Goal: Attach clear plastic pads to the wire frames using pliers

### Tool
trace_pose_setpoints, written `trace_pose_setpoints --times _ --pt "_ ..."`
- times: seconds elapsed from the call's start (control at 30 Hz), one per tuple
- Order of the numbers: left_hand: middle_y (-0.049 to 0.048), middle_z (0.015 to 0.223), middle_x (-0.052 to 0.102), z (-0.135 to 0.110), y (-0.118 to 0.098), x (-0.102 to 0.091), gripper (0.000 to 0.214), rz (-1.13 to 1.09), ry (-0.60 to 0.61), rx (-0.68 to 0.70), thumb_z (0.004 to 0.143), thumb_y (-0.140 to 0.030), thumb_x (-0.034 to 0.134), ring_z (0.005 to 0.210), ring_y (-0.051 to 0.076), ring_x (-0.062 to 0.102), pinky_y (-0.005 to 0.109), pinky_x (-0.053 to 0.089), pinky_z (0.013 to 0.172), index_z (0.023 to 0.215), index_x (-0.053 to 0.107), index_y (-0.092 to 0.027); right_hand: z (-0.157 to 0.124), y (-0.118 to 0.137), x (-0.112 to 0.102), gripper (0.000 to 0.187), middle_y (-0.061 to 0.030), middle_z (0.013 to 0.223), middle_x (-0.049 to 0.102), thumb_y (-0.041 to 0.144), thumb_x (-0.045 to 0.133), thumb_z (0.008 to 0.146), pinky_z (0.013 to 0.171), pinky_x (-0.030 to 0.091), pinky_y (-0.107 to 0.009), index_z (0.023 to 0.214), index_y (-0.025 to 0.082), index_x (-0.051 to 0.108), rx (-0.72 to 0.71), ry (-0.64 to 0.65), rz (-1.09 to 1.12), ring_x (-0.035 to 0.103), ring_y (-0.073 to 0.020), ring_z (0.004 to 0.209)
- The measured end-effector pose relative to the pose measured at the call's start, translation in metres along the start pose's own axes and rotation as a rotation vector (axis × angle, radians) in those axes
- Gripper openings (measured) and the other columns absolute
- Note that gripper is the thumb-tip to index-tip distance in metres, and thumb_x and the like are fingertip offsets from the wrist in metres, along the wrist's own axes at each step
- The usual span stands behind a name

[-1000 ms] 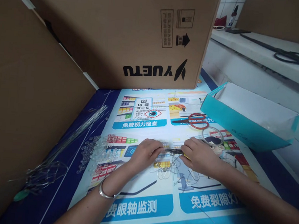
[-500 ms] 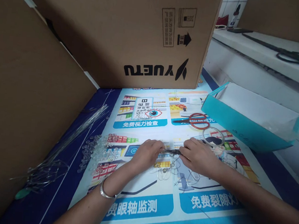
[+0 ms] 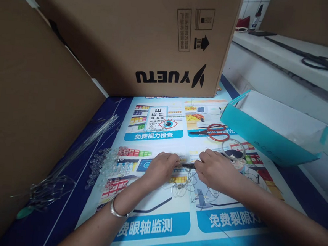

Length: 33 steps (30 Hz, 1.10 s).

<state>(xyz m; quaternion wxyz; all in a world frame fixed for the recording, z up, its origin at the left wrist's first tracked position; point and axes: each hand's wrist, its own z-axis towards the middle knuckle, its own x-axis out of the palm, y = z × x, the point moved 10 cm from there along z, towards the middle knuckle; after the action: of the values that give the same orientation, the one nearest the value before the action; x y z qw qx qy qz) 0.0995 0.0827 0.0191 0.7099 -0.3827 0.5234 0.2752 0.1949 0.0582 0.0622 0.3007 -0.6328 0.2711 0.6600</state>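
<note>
My left hand (image 3: 161, 168) is closed in a pinch on something small that I cannot make out, just above the printed mat (image 3: 155, 218). My right hand (image 3: 215, 171) is wrapped round dark pliers (image 3: 188, 165), whose tips point left and meet the left fingertips. Thin wire loops (image 3: 181, 187) lie on the mat under and between both hands. A pile of clear beads (image 3: 108, 166) lies left of my left hand. A silver bangle (image 3: 116, 211) is on my left wrist.
A large cardboard box (image 3: 137, 36) stands behind the mat, another cardboard panel (image 3: 25, 99) at the left. Red-handled scissors (image 3: 213, 132) and a wire ring (image 3: 233, 150) lie beyond my right hand. A teal box (image 3: 269, 128) sits right. A bundle of straight wires (image 3: 75, 149) lies left. Black scissors (image 3: 315, 59) rest on a ledge.
My right hand has slid slightly left with the pliers, closer to the left fingertips. The left hand has hardly moved.
</note>
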Motion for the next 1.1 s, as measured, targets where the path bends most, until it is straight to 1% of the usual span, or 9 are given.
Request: trace_pose_setpoints --times 0.13,0.33,0.6,0.83,1.1 --pt "0.0033 0.075 0.061 -0.001 0.001 0.0 0.013 0.02 -0.012 -0.016 0.089 -0.021 0.039 0.074 0.019 0.054 0.029 0.038 0.066 0.087 0.051 -0.018 0.001 -0.001 0.0 0.021 -0.0084 0.081 0.054 0.02 0.04 0.087 0.071 0.031 -0.032 0.08 0.017 0.06 -0.047 -0.001 -0.005 0.045 -0.0205 0.084" --pt "0.0025 0.074 0.061 -0.002 0.001 -0.001 0.011 0.047 -0.023 -0.014 0.088 -0.021 0.039 0.072 0.018 0.055 0.028 0.037 0.064 0.087 0.05 -0.019 0.002 -0.009 0.008 0.023 -0.0076 0.082 0.054 0.026 0.04 0.087 0.071 0.031 -0.031 0.08 0.018 0.06 -0.067 0.0 0.039 0.044 -0.0195 0.084" --pt "0.0031 0.076 0.061 -0.002 0.003 -0.001 0.013 0.026 -0.028 -0.01 0.089 -0.024 0.04 0.073 0.019 0.053 0.029 0.038 0.066 0.086 0.051 -0.018 0.0 -0.013 0.017 0.024 -0.0071 0.082 0.053 0.03 0.039 0.087 0.074 0.034 -0.031 0.082 0.018 0.059 -0.041 -0.013 0.111 0.045 -0.019 0.086" --pt "0.0034 0.079 0.061 -0.002 0.001 -0.002 0.013 -0.008 -0.023 0.015 0.089 -0.023 0.04 0.075 0.018 0.053 0.03 0.038 0.069 0.086 0.052 -0.018 0.001 -0.017 0.02 0.021 -0.0074 0.085 0.054 0.029 0.043 0.086 0.076 0.036 -0.03 0.085 0.017 0.06 -0.072 -0.022 0.224 0.046 -0.0181 0.088" --pt "0.0028 0.079 0.061 -0.003 -0.001 0.001 0.016 -0.016 -0.033 0.057 0.09 -0.023 0.038 0.075 0.017 0.053 0.03 0.038 0.071 0.085 0.052 -0.017 0.005 -0.018 0.025 0.021 -0.0076 0.085 0.055 0.028 0.043 0.085 0.076 0.037 -0.03 0.085 0.017 0.06 -0.112 -0.036 0.24 0.046 -0.0183 0.087"
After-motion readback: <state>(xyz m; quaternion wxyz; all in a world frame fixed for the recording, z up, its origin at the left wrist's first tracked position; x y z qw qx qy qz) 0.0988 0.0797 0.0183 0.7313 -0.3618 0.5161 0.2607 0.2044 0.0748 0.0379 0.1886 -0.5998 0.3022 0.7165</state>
